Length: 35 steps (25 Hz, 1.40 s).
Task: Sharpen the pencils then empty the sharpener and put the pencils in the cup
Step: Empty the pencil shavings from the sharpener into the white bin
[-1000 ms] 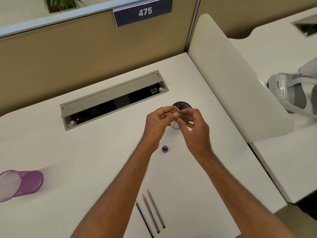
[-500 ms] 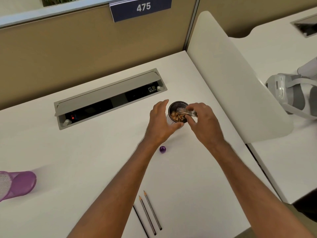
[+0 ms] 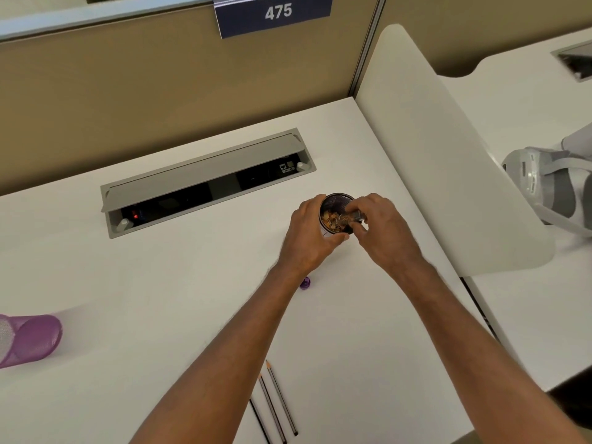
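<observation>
My left hand (image 3: 312, 237) grips the side of a small dark round container (image 3: 334, 203) on the white desk; wood shavings (image 3: 331, 219) lie inside it. My right hand (image 3: 381, 229) pinches the clear sharpener shell (image 3: 350, 216), tipped over the container's mouth. The purple sharpener part (image 3: 306, 282) lies on the desk beside my left forearm. Three pencils (image 3: 278, 402) lie side by side near the front edge, partly hidden by my left arm. A purple mesh cup (image 3: 28, 341) lies on its side at the far left.
A grey cable box (image 3: 205, 181) with its lid raised is set into the desk behind my hands. A white divider panel (image 3: 448, 161) rises at the right, with a white headset (image 3: 544, 187) on the neighbouring desk. A tan partition stands behind.
Both hands came down from above the desk to the container. My left hand took hold of its side and my right tipped the clear shell over it; shavings now lie inside.
</observation>
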Each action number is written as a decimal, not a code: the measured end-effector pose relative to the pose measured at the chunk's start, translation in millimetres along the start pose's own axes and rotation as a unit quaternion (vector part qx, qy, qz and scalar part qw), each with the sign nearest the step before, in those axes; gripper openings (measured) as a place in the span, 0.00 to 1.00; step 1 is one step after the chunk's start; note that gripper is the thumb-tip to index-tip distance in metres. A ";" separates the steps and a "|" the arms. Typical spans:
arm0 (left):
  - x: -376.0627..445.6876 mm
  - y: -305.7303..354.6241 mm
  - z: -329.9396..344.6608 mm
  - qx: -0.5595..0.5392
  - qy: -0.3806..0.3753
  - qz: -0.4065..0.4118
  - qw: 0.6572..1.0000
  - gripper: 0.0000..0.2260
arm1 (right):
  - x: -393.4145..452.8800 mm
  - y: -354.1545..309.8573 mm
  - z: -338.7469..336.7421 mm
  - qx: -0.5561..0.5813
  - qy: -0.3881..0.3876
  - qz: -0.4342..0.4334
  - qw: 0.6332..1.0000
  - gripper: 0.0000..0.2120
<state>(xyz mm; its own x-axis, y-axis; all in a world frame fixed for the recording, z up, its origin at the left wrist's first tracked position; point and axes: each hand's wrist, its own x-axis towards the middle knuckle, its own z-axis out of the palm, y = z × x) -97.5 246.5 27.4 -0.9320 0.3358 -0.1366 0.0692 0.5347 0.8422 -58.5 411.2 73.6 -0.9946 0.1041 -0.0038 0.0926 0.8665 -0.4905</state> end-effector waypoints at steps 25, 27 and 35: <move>1.7 -2.6 -0.5 0.016 -0.006 -0.014 1.000 0.41 | -4.1 5.7 -7.7 0.228 0.052 0.127 0.964 0.12; -2.1 -1.6 -5.1 0.012 -0.014 -0.028 0.999 0.44 | -10.6 0.7 -10.2 0.336 0.056 0.167 0.925 0.12; -40.3 20.6 -36.6 -0.147 0.060 -0.007 0.987 0.21 | -53.1 -34.2 2.0 0.681 0.013 0.210 0.702 0.10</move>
<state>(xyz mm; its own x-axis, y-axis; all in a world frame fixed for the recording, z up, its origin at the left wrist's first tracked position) -71.5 215.7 69.4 -0.9690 0.2251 -0.1015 -0.0344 0.2842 0.9581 -9.0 375.1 88.8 -0.8906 0.2351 -0.3892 0.2276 -0.5104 -0.8293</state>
